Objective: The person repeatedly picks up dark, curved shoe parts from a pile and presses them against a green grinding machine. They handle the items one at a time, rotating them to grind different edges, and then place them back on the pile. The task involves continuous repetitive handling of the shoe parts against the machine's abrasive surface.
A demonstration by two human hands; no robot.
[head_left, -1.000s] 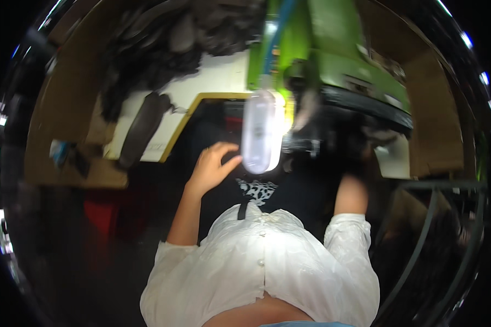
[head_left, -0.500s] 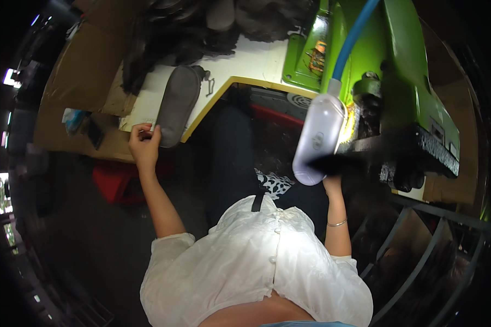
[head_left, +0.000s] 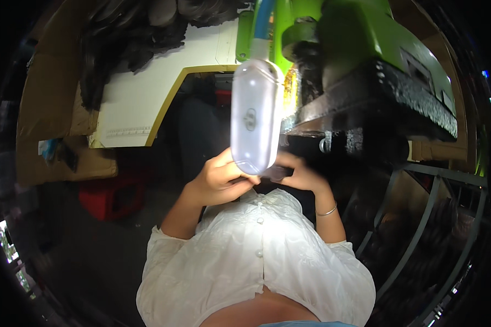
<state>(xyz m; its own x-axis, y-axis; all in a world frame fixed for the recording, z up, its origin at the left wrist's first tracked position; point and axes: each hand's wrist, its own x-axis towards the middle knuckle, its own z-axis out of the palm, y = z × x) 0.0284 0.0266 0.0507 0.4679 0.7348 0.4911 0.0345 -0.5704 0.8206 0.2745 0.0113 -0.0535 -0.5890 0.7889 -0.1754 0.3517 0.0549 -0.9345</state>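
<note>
White tabletop (head_left: 142, 95), glossy oval lamp (head_left: 255, 117), bent fingers (head_left: 228, 173)

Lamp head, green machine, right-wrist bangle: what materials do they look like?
Lamp head: probably smooth moulded plastic; pale, rounded, soft highlights.
Green machine: likely painted metal, glossy; bright reflections on its surface.
Bangle: seemingly polished metal; silvery glint.

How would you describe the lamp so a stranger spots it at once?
Find the big green machine at upper right. At its left, a blue neck leads down to the lamp, whose lower end covers part of the left hand. Unlike the dark machine parts nearby, it is a pale, smooth capsule with rounded ends.
</note>
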